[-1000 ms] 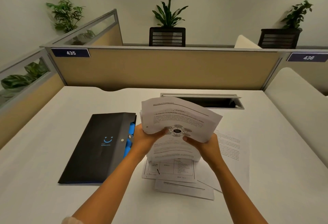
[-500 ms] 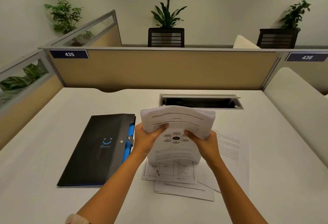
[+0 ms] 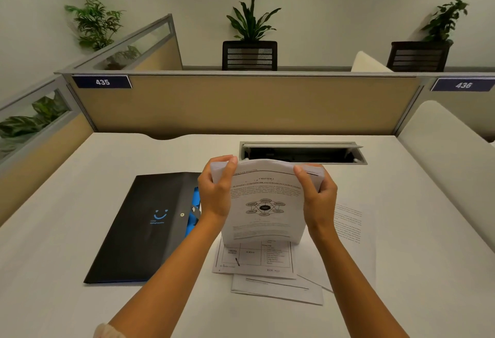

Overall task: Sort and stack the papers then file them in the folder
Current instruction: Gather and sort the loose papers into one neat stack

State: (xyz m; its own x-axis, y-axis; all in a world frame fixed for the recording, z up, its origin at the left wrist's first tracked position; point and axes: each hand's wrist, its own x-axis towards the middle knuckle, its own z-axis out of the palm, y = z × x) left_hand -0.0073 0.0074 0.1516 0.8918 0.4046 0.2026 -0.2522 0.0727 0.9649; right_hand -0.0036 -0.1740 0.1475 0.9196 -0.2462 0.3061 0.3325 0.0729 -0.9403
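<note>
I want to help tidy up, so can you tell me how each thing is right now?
Paper stack: held upright, bottom edge on the loose sheets.
Left hand: grips the stack's left top corner.
Right hand: grips the stack's right top corner.
Loose sheets: flat on the desk, overlapping, not stacked.
Folder: lying flat, closed, blue inside showing at its edge.
Desk hatch: lid open.

You have one wide-angle view only, worn on your head, looking forward and down across the white desk top (image 3: 80,230) toward its far edge and the tan fabric partition (image 3: 241,104). Your forearms enter from the near edge, close to the lens.
</note>
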